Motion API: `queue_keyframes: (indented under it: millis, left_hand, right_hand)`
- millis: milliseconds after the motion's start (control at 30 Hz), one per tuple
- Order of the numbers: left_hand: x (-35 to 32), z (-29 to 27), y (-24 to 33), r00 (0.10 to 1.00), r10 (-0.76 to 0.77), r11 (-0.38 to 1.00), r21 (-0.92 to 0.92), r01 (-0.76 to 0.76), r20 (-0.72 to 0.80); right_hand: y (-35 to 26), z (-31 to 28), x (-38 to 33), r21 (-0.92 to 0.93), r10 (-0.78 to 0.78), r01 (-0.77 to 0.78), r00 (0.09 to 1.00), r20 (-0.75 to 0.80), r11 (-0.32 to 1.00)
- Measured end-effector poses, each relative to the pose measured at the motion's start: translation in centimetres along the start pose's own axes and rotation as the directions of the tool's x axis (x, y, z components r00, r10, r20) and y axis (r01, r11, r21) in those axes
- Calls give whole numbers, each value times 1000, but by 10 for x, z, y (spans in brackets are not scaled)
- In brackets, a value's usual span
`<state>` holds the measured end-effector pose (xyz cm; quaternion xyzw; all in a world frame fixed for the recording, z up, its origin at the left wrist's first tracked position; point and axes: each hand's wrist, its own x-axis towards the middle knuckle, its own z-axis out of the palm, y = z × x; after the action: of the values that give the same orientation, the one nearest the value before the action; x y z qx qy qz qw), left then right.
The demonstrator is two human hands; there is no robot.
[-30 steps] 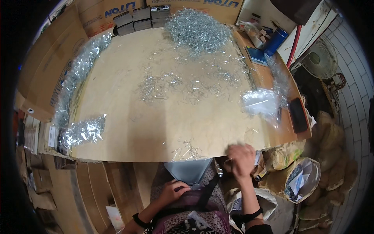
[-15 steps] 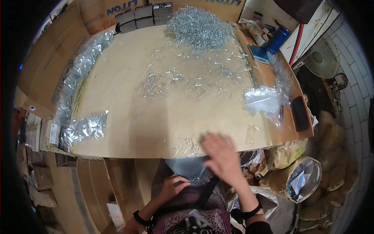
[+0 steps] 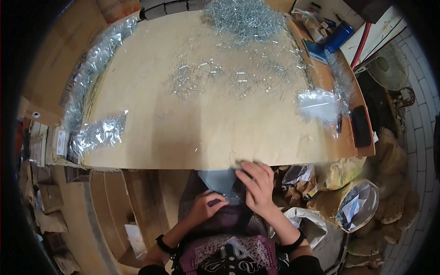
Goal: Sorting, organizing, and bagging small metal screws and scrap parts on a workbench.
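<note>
A grey-blue, funnel-shaped chute [image 3: 219, 180] sits at the table's near edge and narrows toward me. Beneath it hangs a small clear plastic bag [image 3: 234, 198] with shiny bits in it. My left hand [image 3: 207, 208] is closed around the bag's mouth at the chute's narrow end. My right hand [image 3: 258, 185] is at the chute's right side by the table edge, fingers stretched and slightly apart, with nothing visible in them. A few thin metal pins [image 3: 231, 158] lie on the board just above the chute.
Loose pins [image 3: 197, 75] are scattered across the board [image 3: 151, 114], below a large heap of pins [image 3: 245, 20]. Filled clear bags [image 3: 103, 133] line the left side. Empty-looking plastic bags [image 3: 318, 105] and a phone [image 3: 361, 126] lie at right. An open sack [image 3: 357, 206] stands below.
My right hand has come toward me from the board's near edge to the chute. Most pins near that edge are gone from the board. The view has shifted slightly.
</note>
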<state>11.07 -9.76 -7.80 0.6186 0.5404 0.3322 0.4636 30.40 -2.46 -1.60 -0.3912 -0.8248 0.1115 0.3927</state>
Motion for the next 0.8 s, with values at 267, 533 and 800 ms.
queue_keyframes:
  millis: [267,533,800]
  left_hand:
    - [1,-1,-9,997,64,998,-2,-64,30]
    - [2,4,-26,989,68,998,-29,-64,133]
    - [-5,-1,-33,946,89,983,-183,-32,311]
  right_hand:
    - [8,14,-68,131,409,-432,897,170,892]
    - [10,23,-81,289,347,-571,751,563,768]
    - [20,27,-90,214,127,-401,673,729,891]
